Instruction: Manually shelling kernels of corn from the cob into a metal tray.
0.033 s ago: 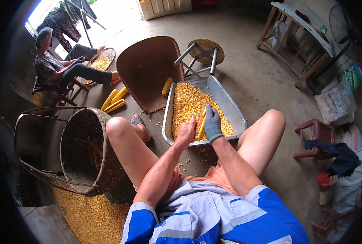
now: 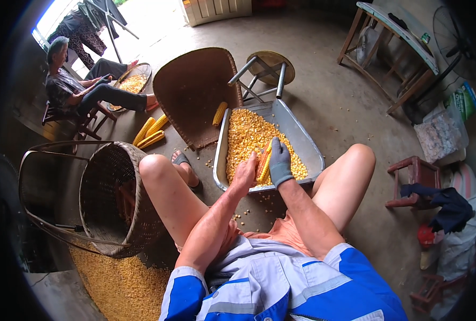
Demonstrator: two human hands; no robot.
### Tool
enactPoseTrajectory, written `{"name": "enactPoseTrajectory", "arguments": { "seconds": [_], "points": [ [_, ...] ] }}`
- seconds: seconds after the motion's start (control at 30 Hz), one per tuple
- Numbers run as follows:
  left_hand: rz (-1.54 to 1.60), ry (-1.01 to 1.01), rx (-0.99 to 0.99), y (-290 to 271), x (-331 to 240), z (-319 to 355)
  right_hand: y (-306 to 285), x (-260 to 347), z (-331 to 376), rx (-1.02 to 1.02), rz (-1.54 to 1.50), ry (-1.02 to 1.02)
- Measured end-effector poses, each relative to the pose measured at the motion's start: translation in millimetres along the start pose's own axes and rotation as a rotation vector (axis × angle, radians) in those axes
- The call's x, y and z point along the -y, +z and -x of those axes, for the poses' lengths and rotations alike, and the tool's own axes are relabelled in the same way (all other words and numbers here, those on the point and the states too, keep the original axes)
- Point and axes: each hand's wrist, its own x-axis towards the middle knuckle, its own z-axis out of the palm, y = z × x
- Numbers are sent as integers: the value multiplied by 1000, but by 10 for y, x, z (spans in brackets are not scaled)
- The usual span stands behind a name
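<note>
Metal tray of loose kernels on floor between knees. Woven basket tipped at left. Gloved right hand and bare left hand both grip corn cob over tray's near edge.

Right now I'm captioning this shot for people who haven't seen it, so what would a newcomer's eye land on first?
First the metal tray heaped with yellow kernels at centre, where the bare left hand and grey-gloved right hand grip a corn cob over it. Next, the big woven basket tipped on its side at the left, above a spread of loose kernels. Further back on the left, a seated person works beside whole cobs on the floor.
</note>
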Motion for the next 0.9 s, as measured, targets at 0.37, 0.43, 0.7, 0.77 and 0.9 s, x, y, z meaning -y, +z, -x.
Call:
{"name": "enactPoseTrajectory", "arguments": {
  "seconds": [0.37,0.43,0.7,0.77,0.9],
  "points": [
    [-607,451,-124,41,67,124,-49,-437,-386,-189,-216,180],
    [-475,427,-115,110,60,120,-75,-437,-387,-198,-204,177],
    [3,269,-71,132,-6,98,-62,-173,-252,-251,-26,154],
    [19,268,-79,134,-9,88,-71,-177,-260,-240,-44,154],
    [64,145,-74,137,-104,99,-103,-182,-259,-195,-187,207]
  ]
}}
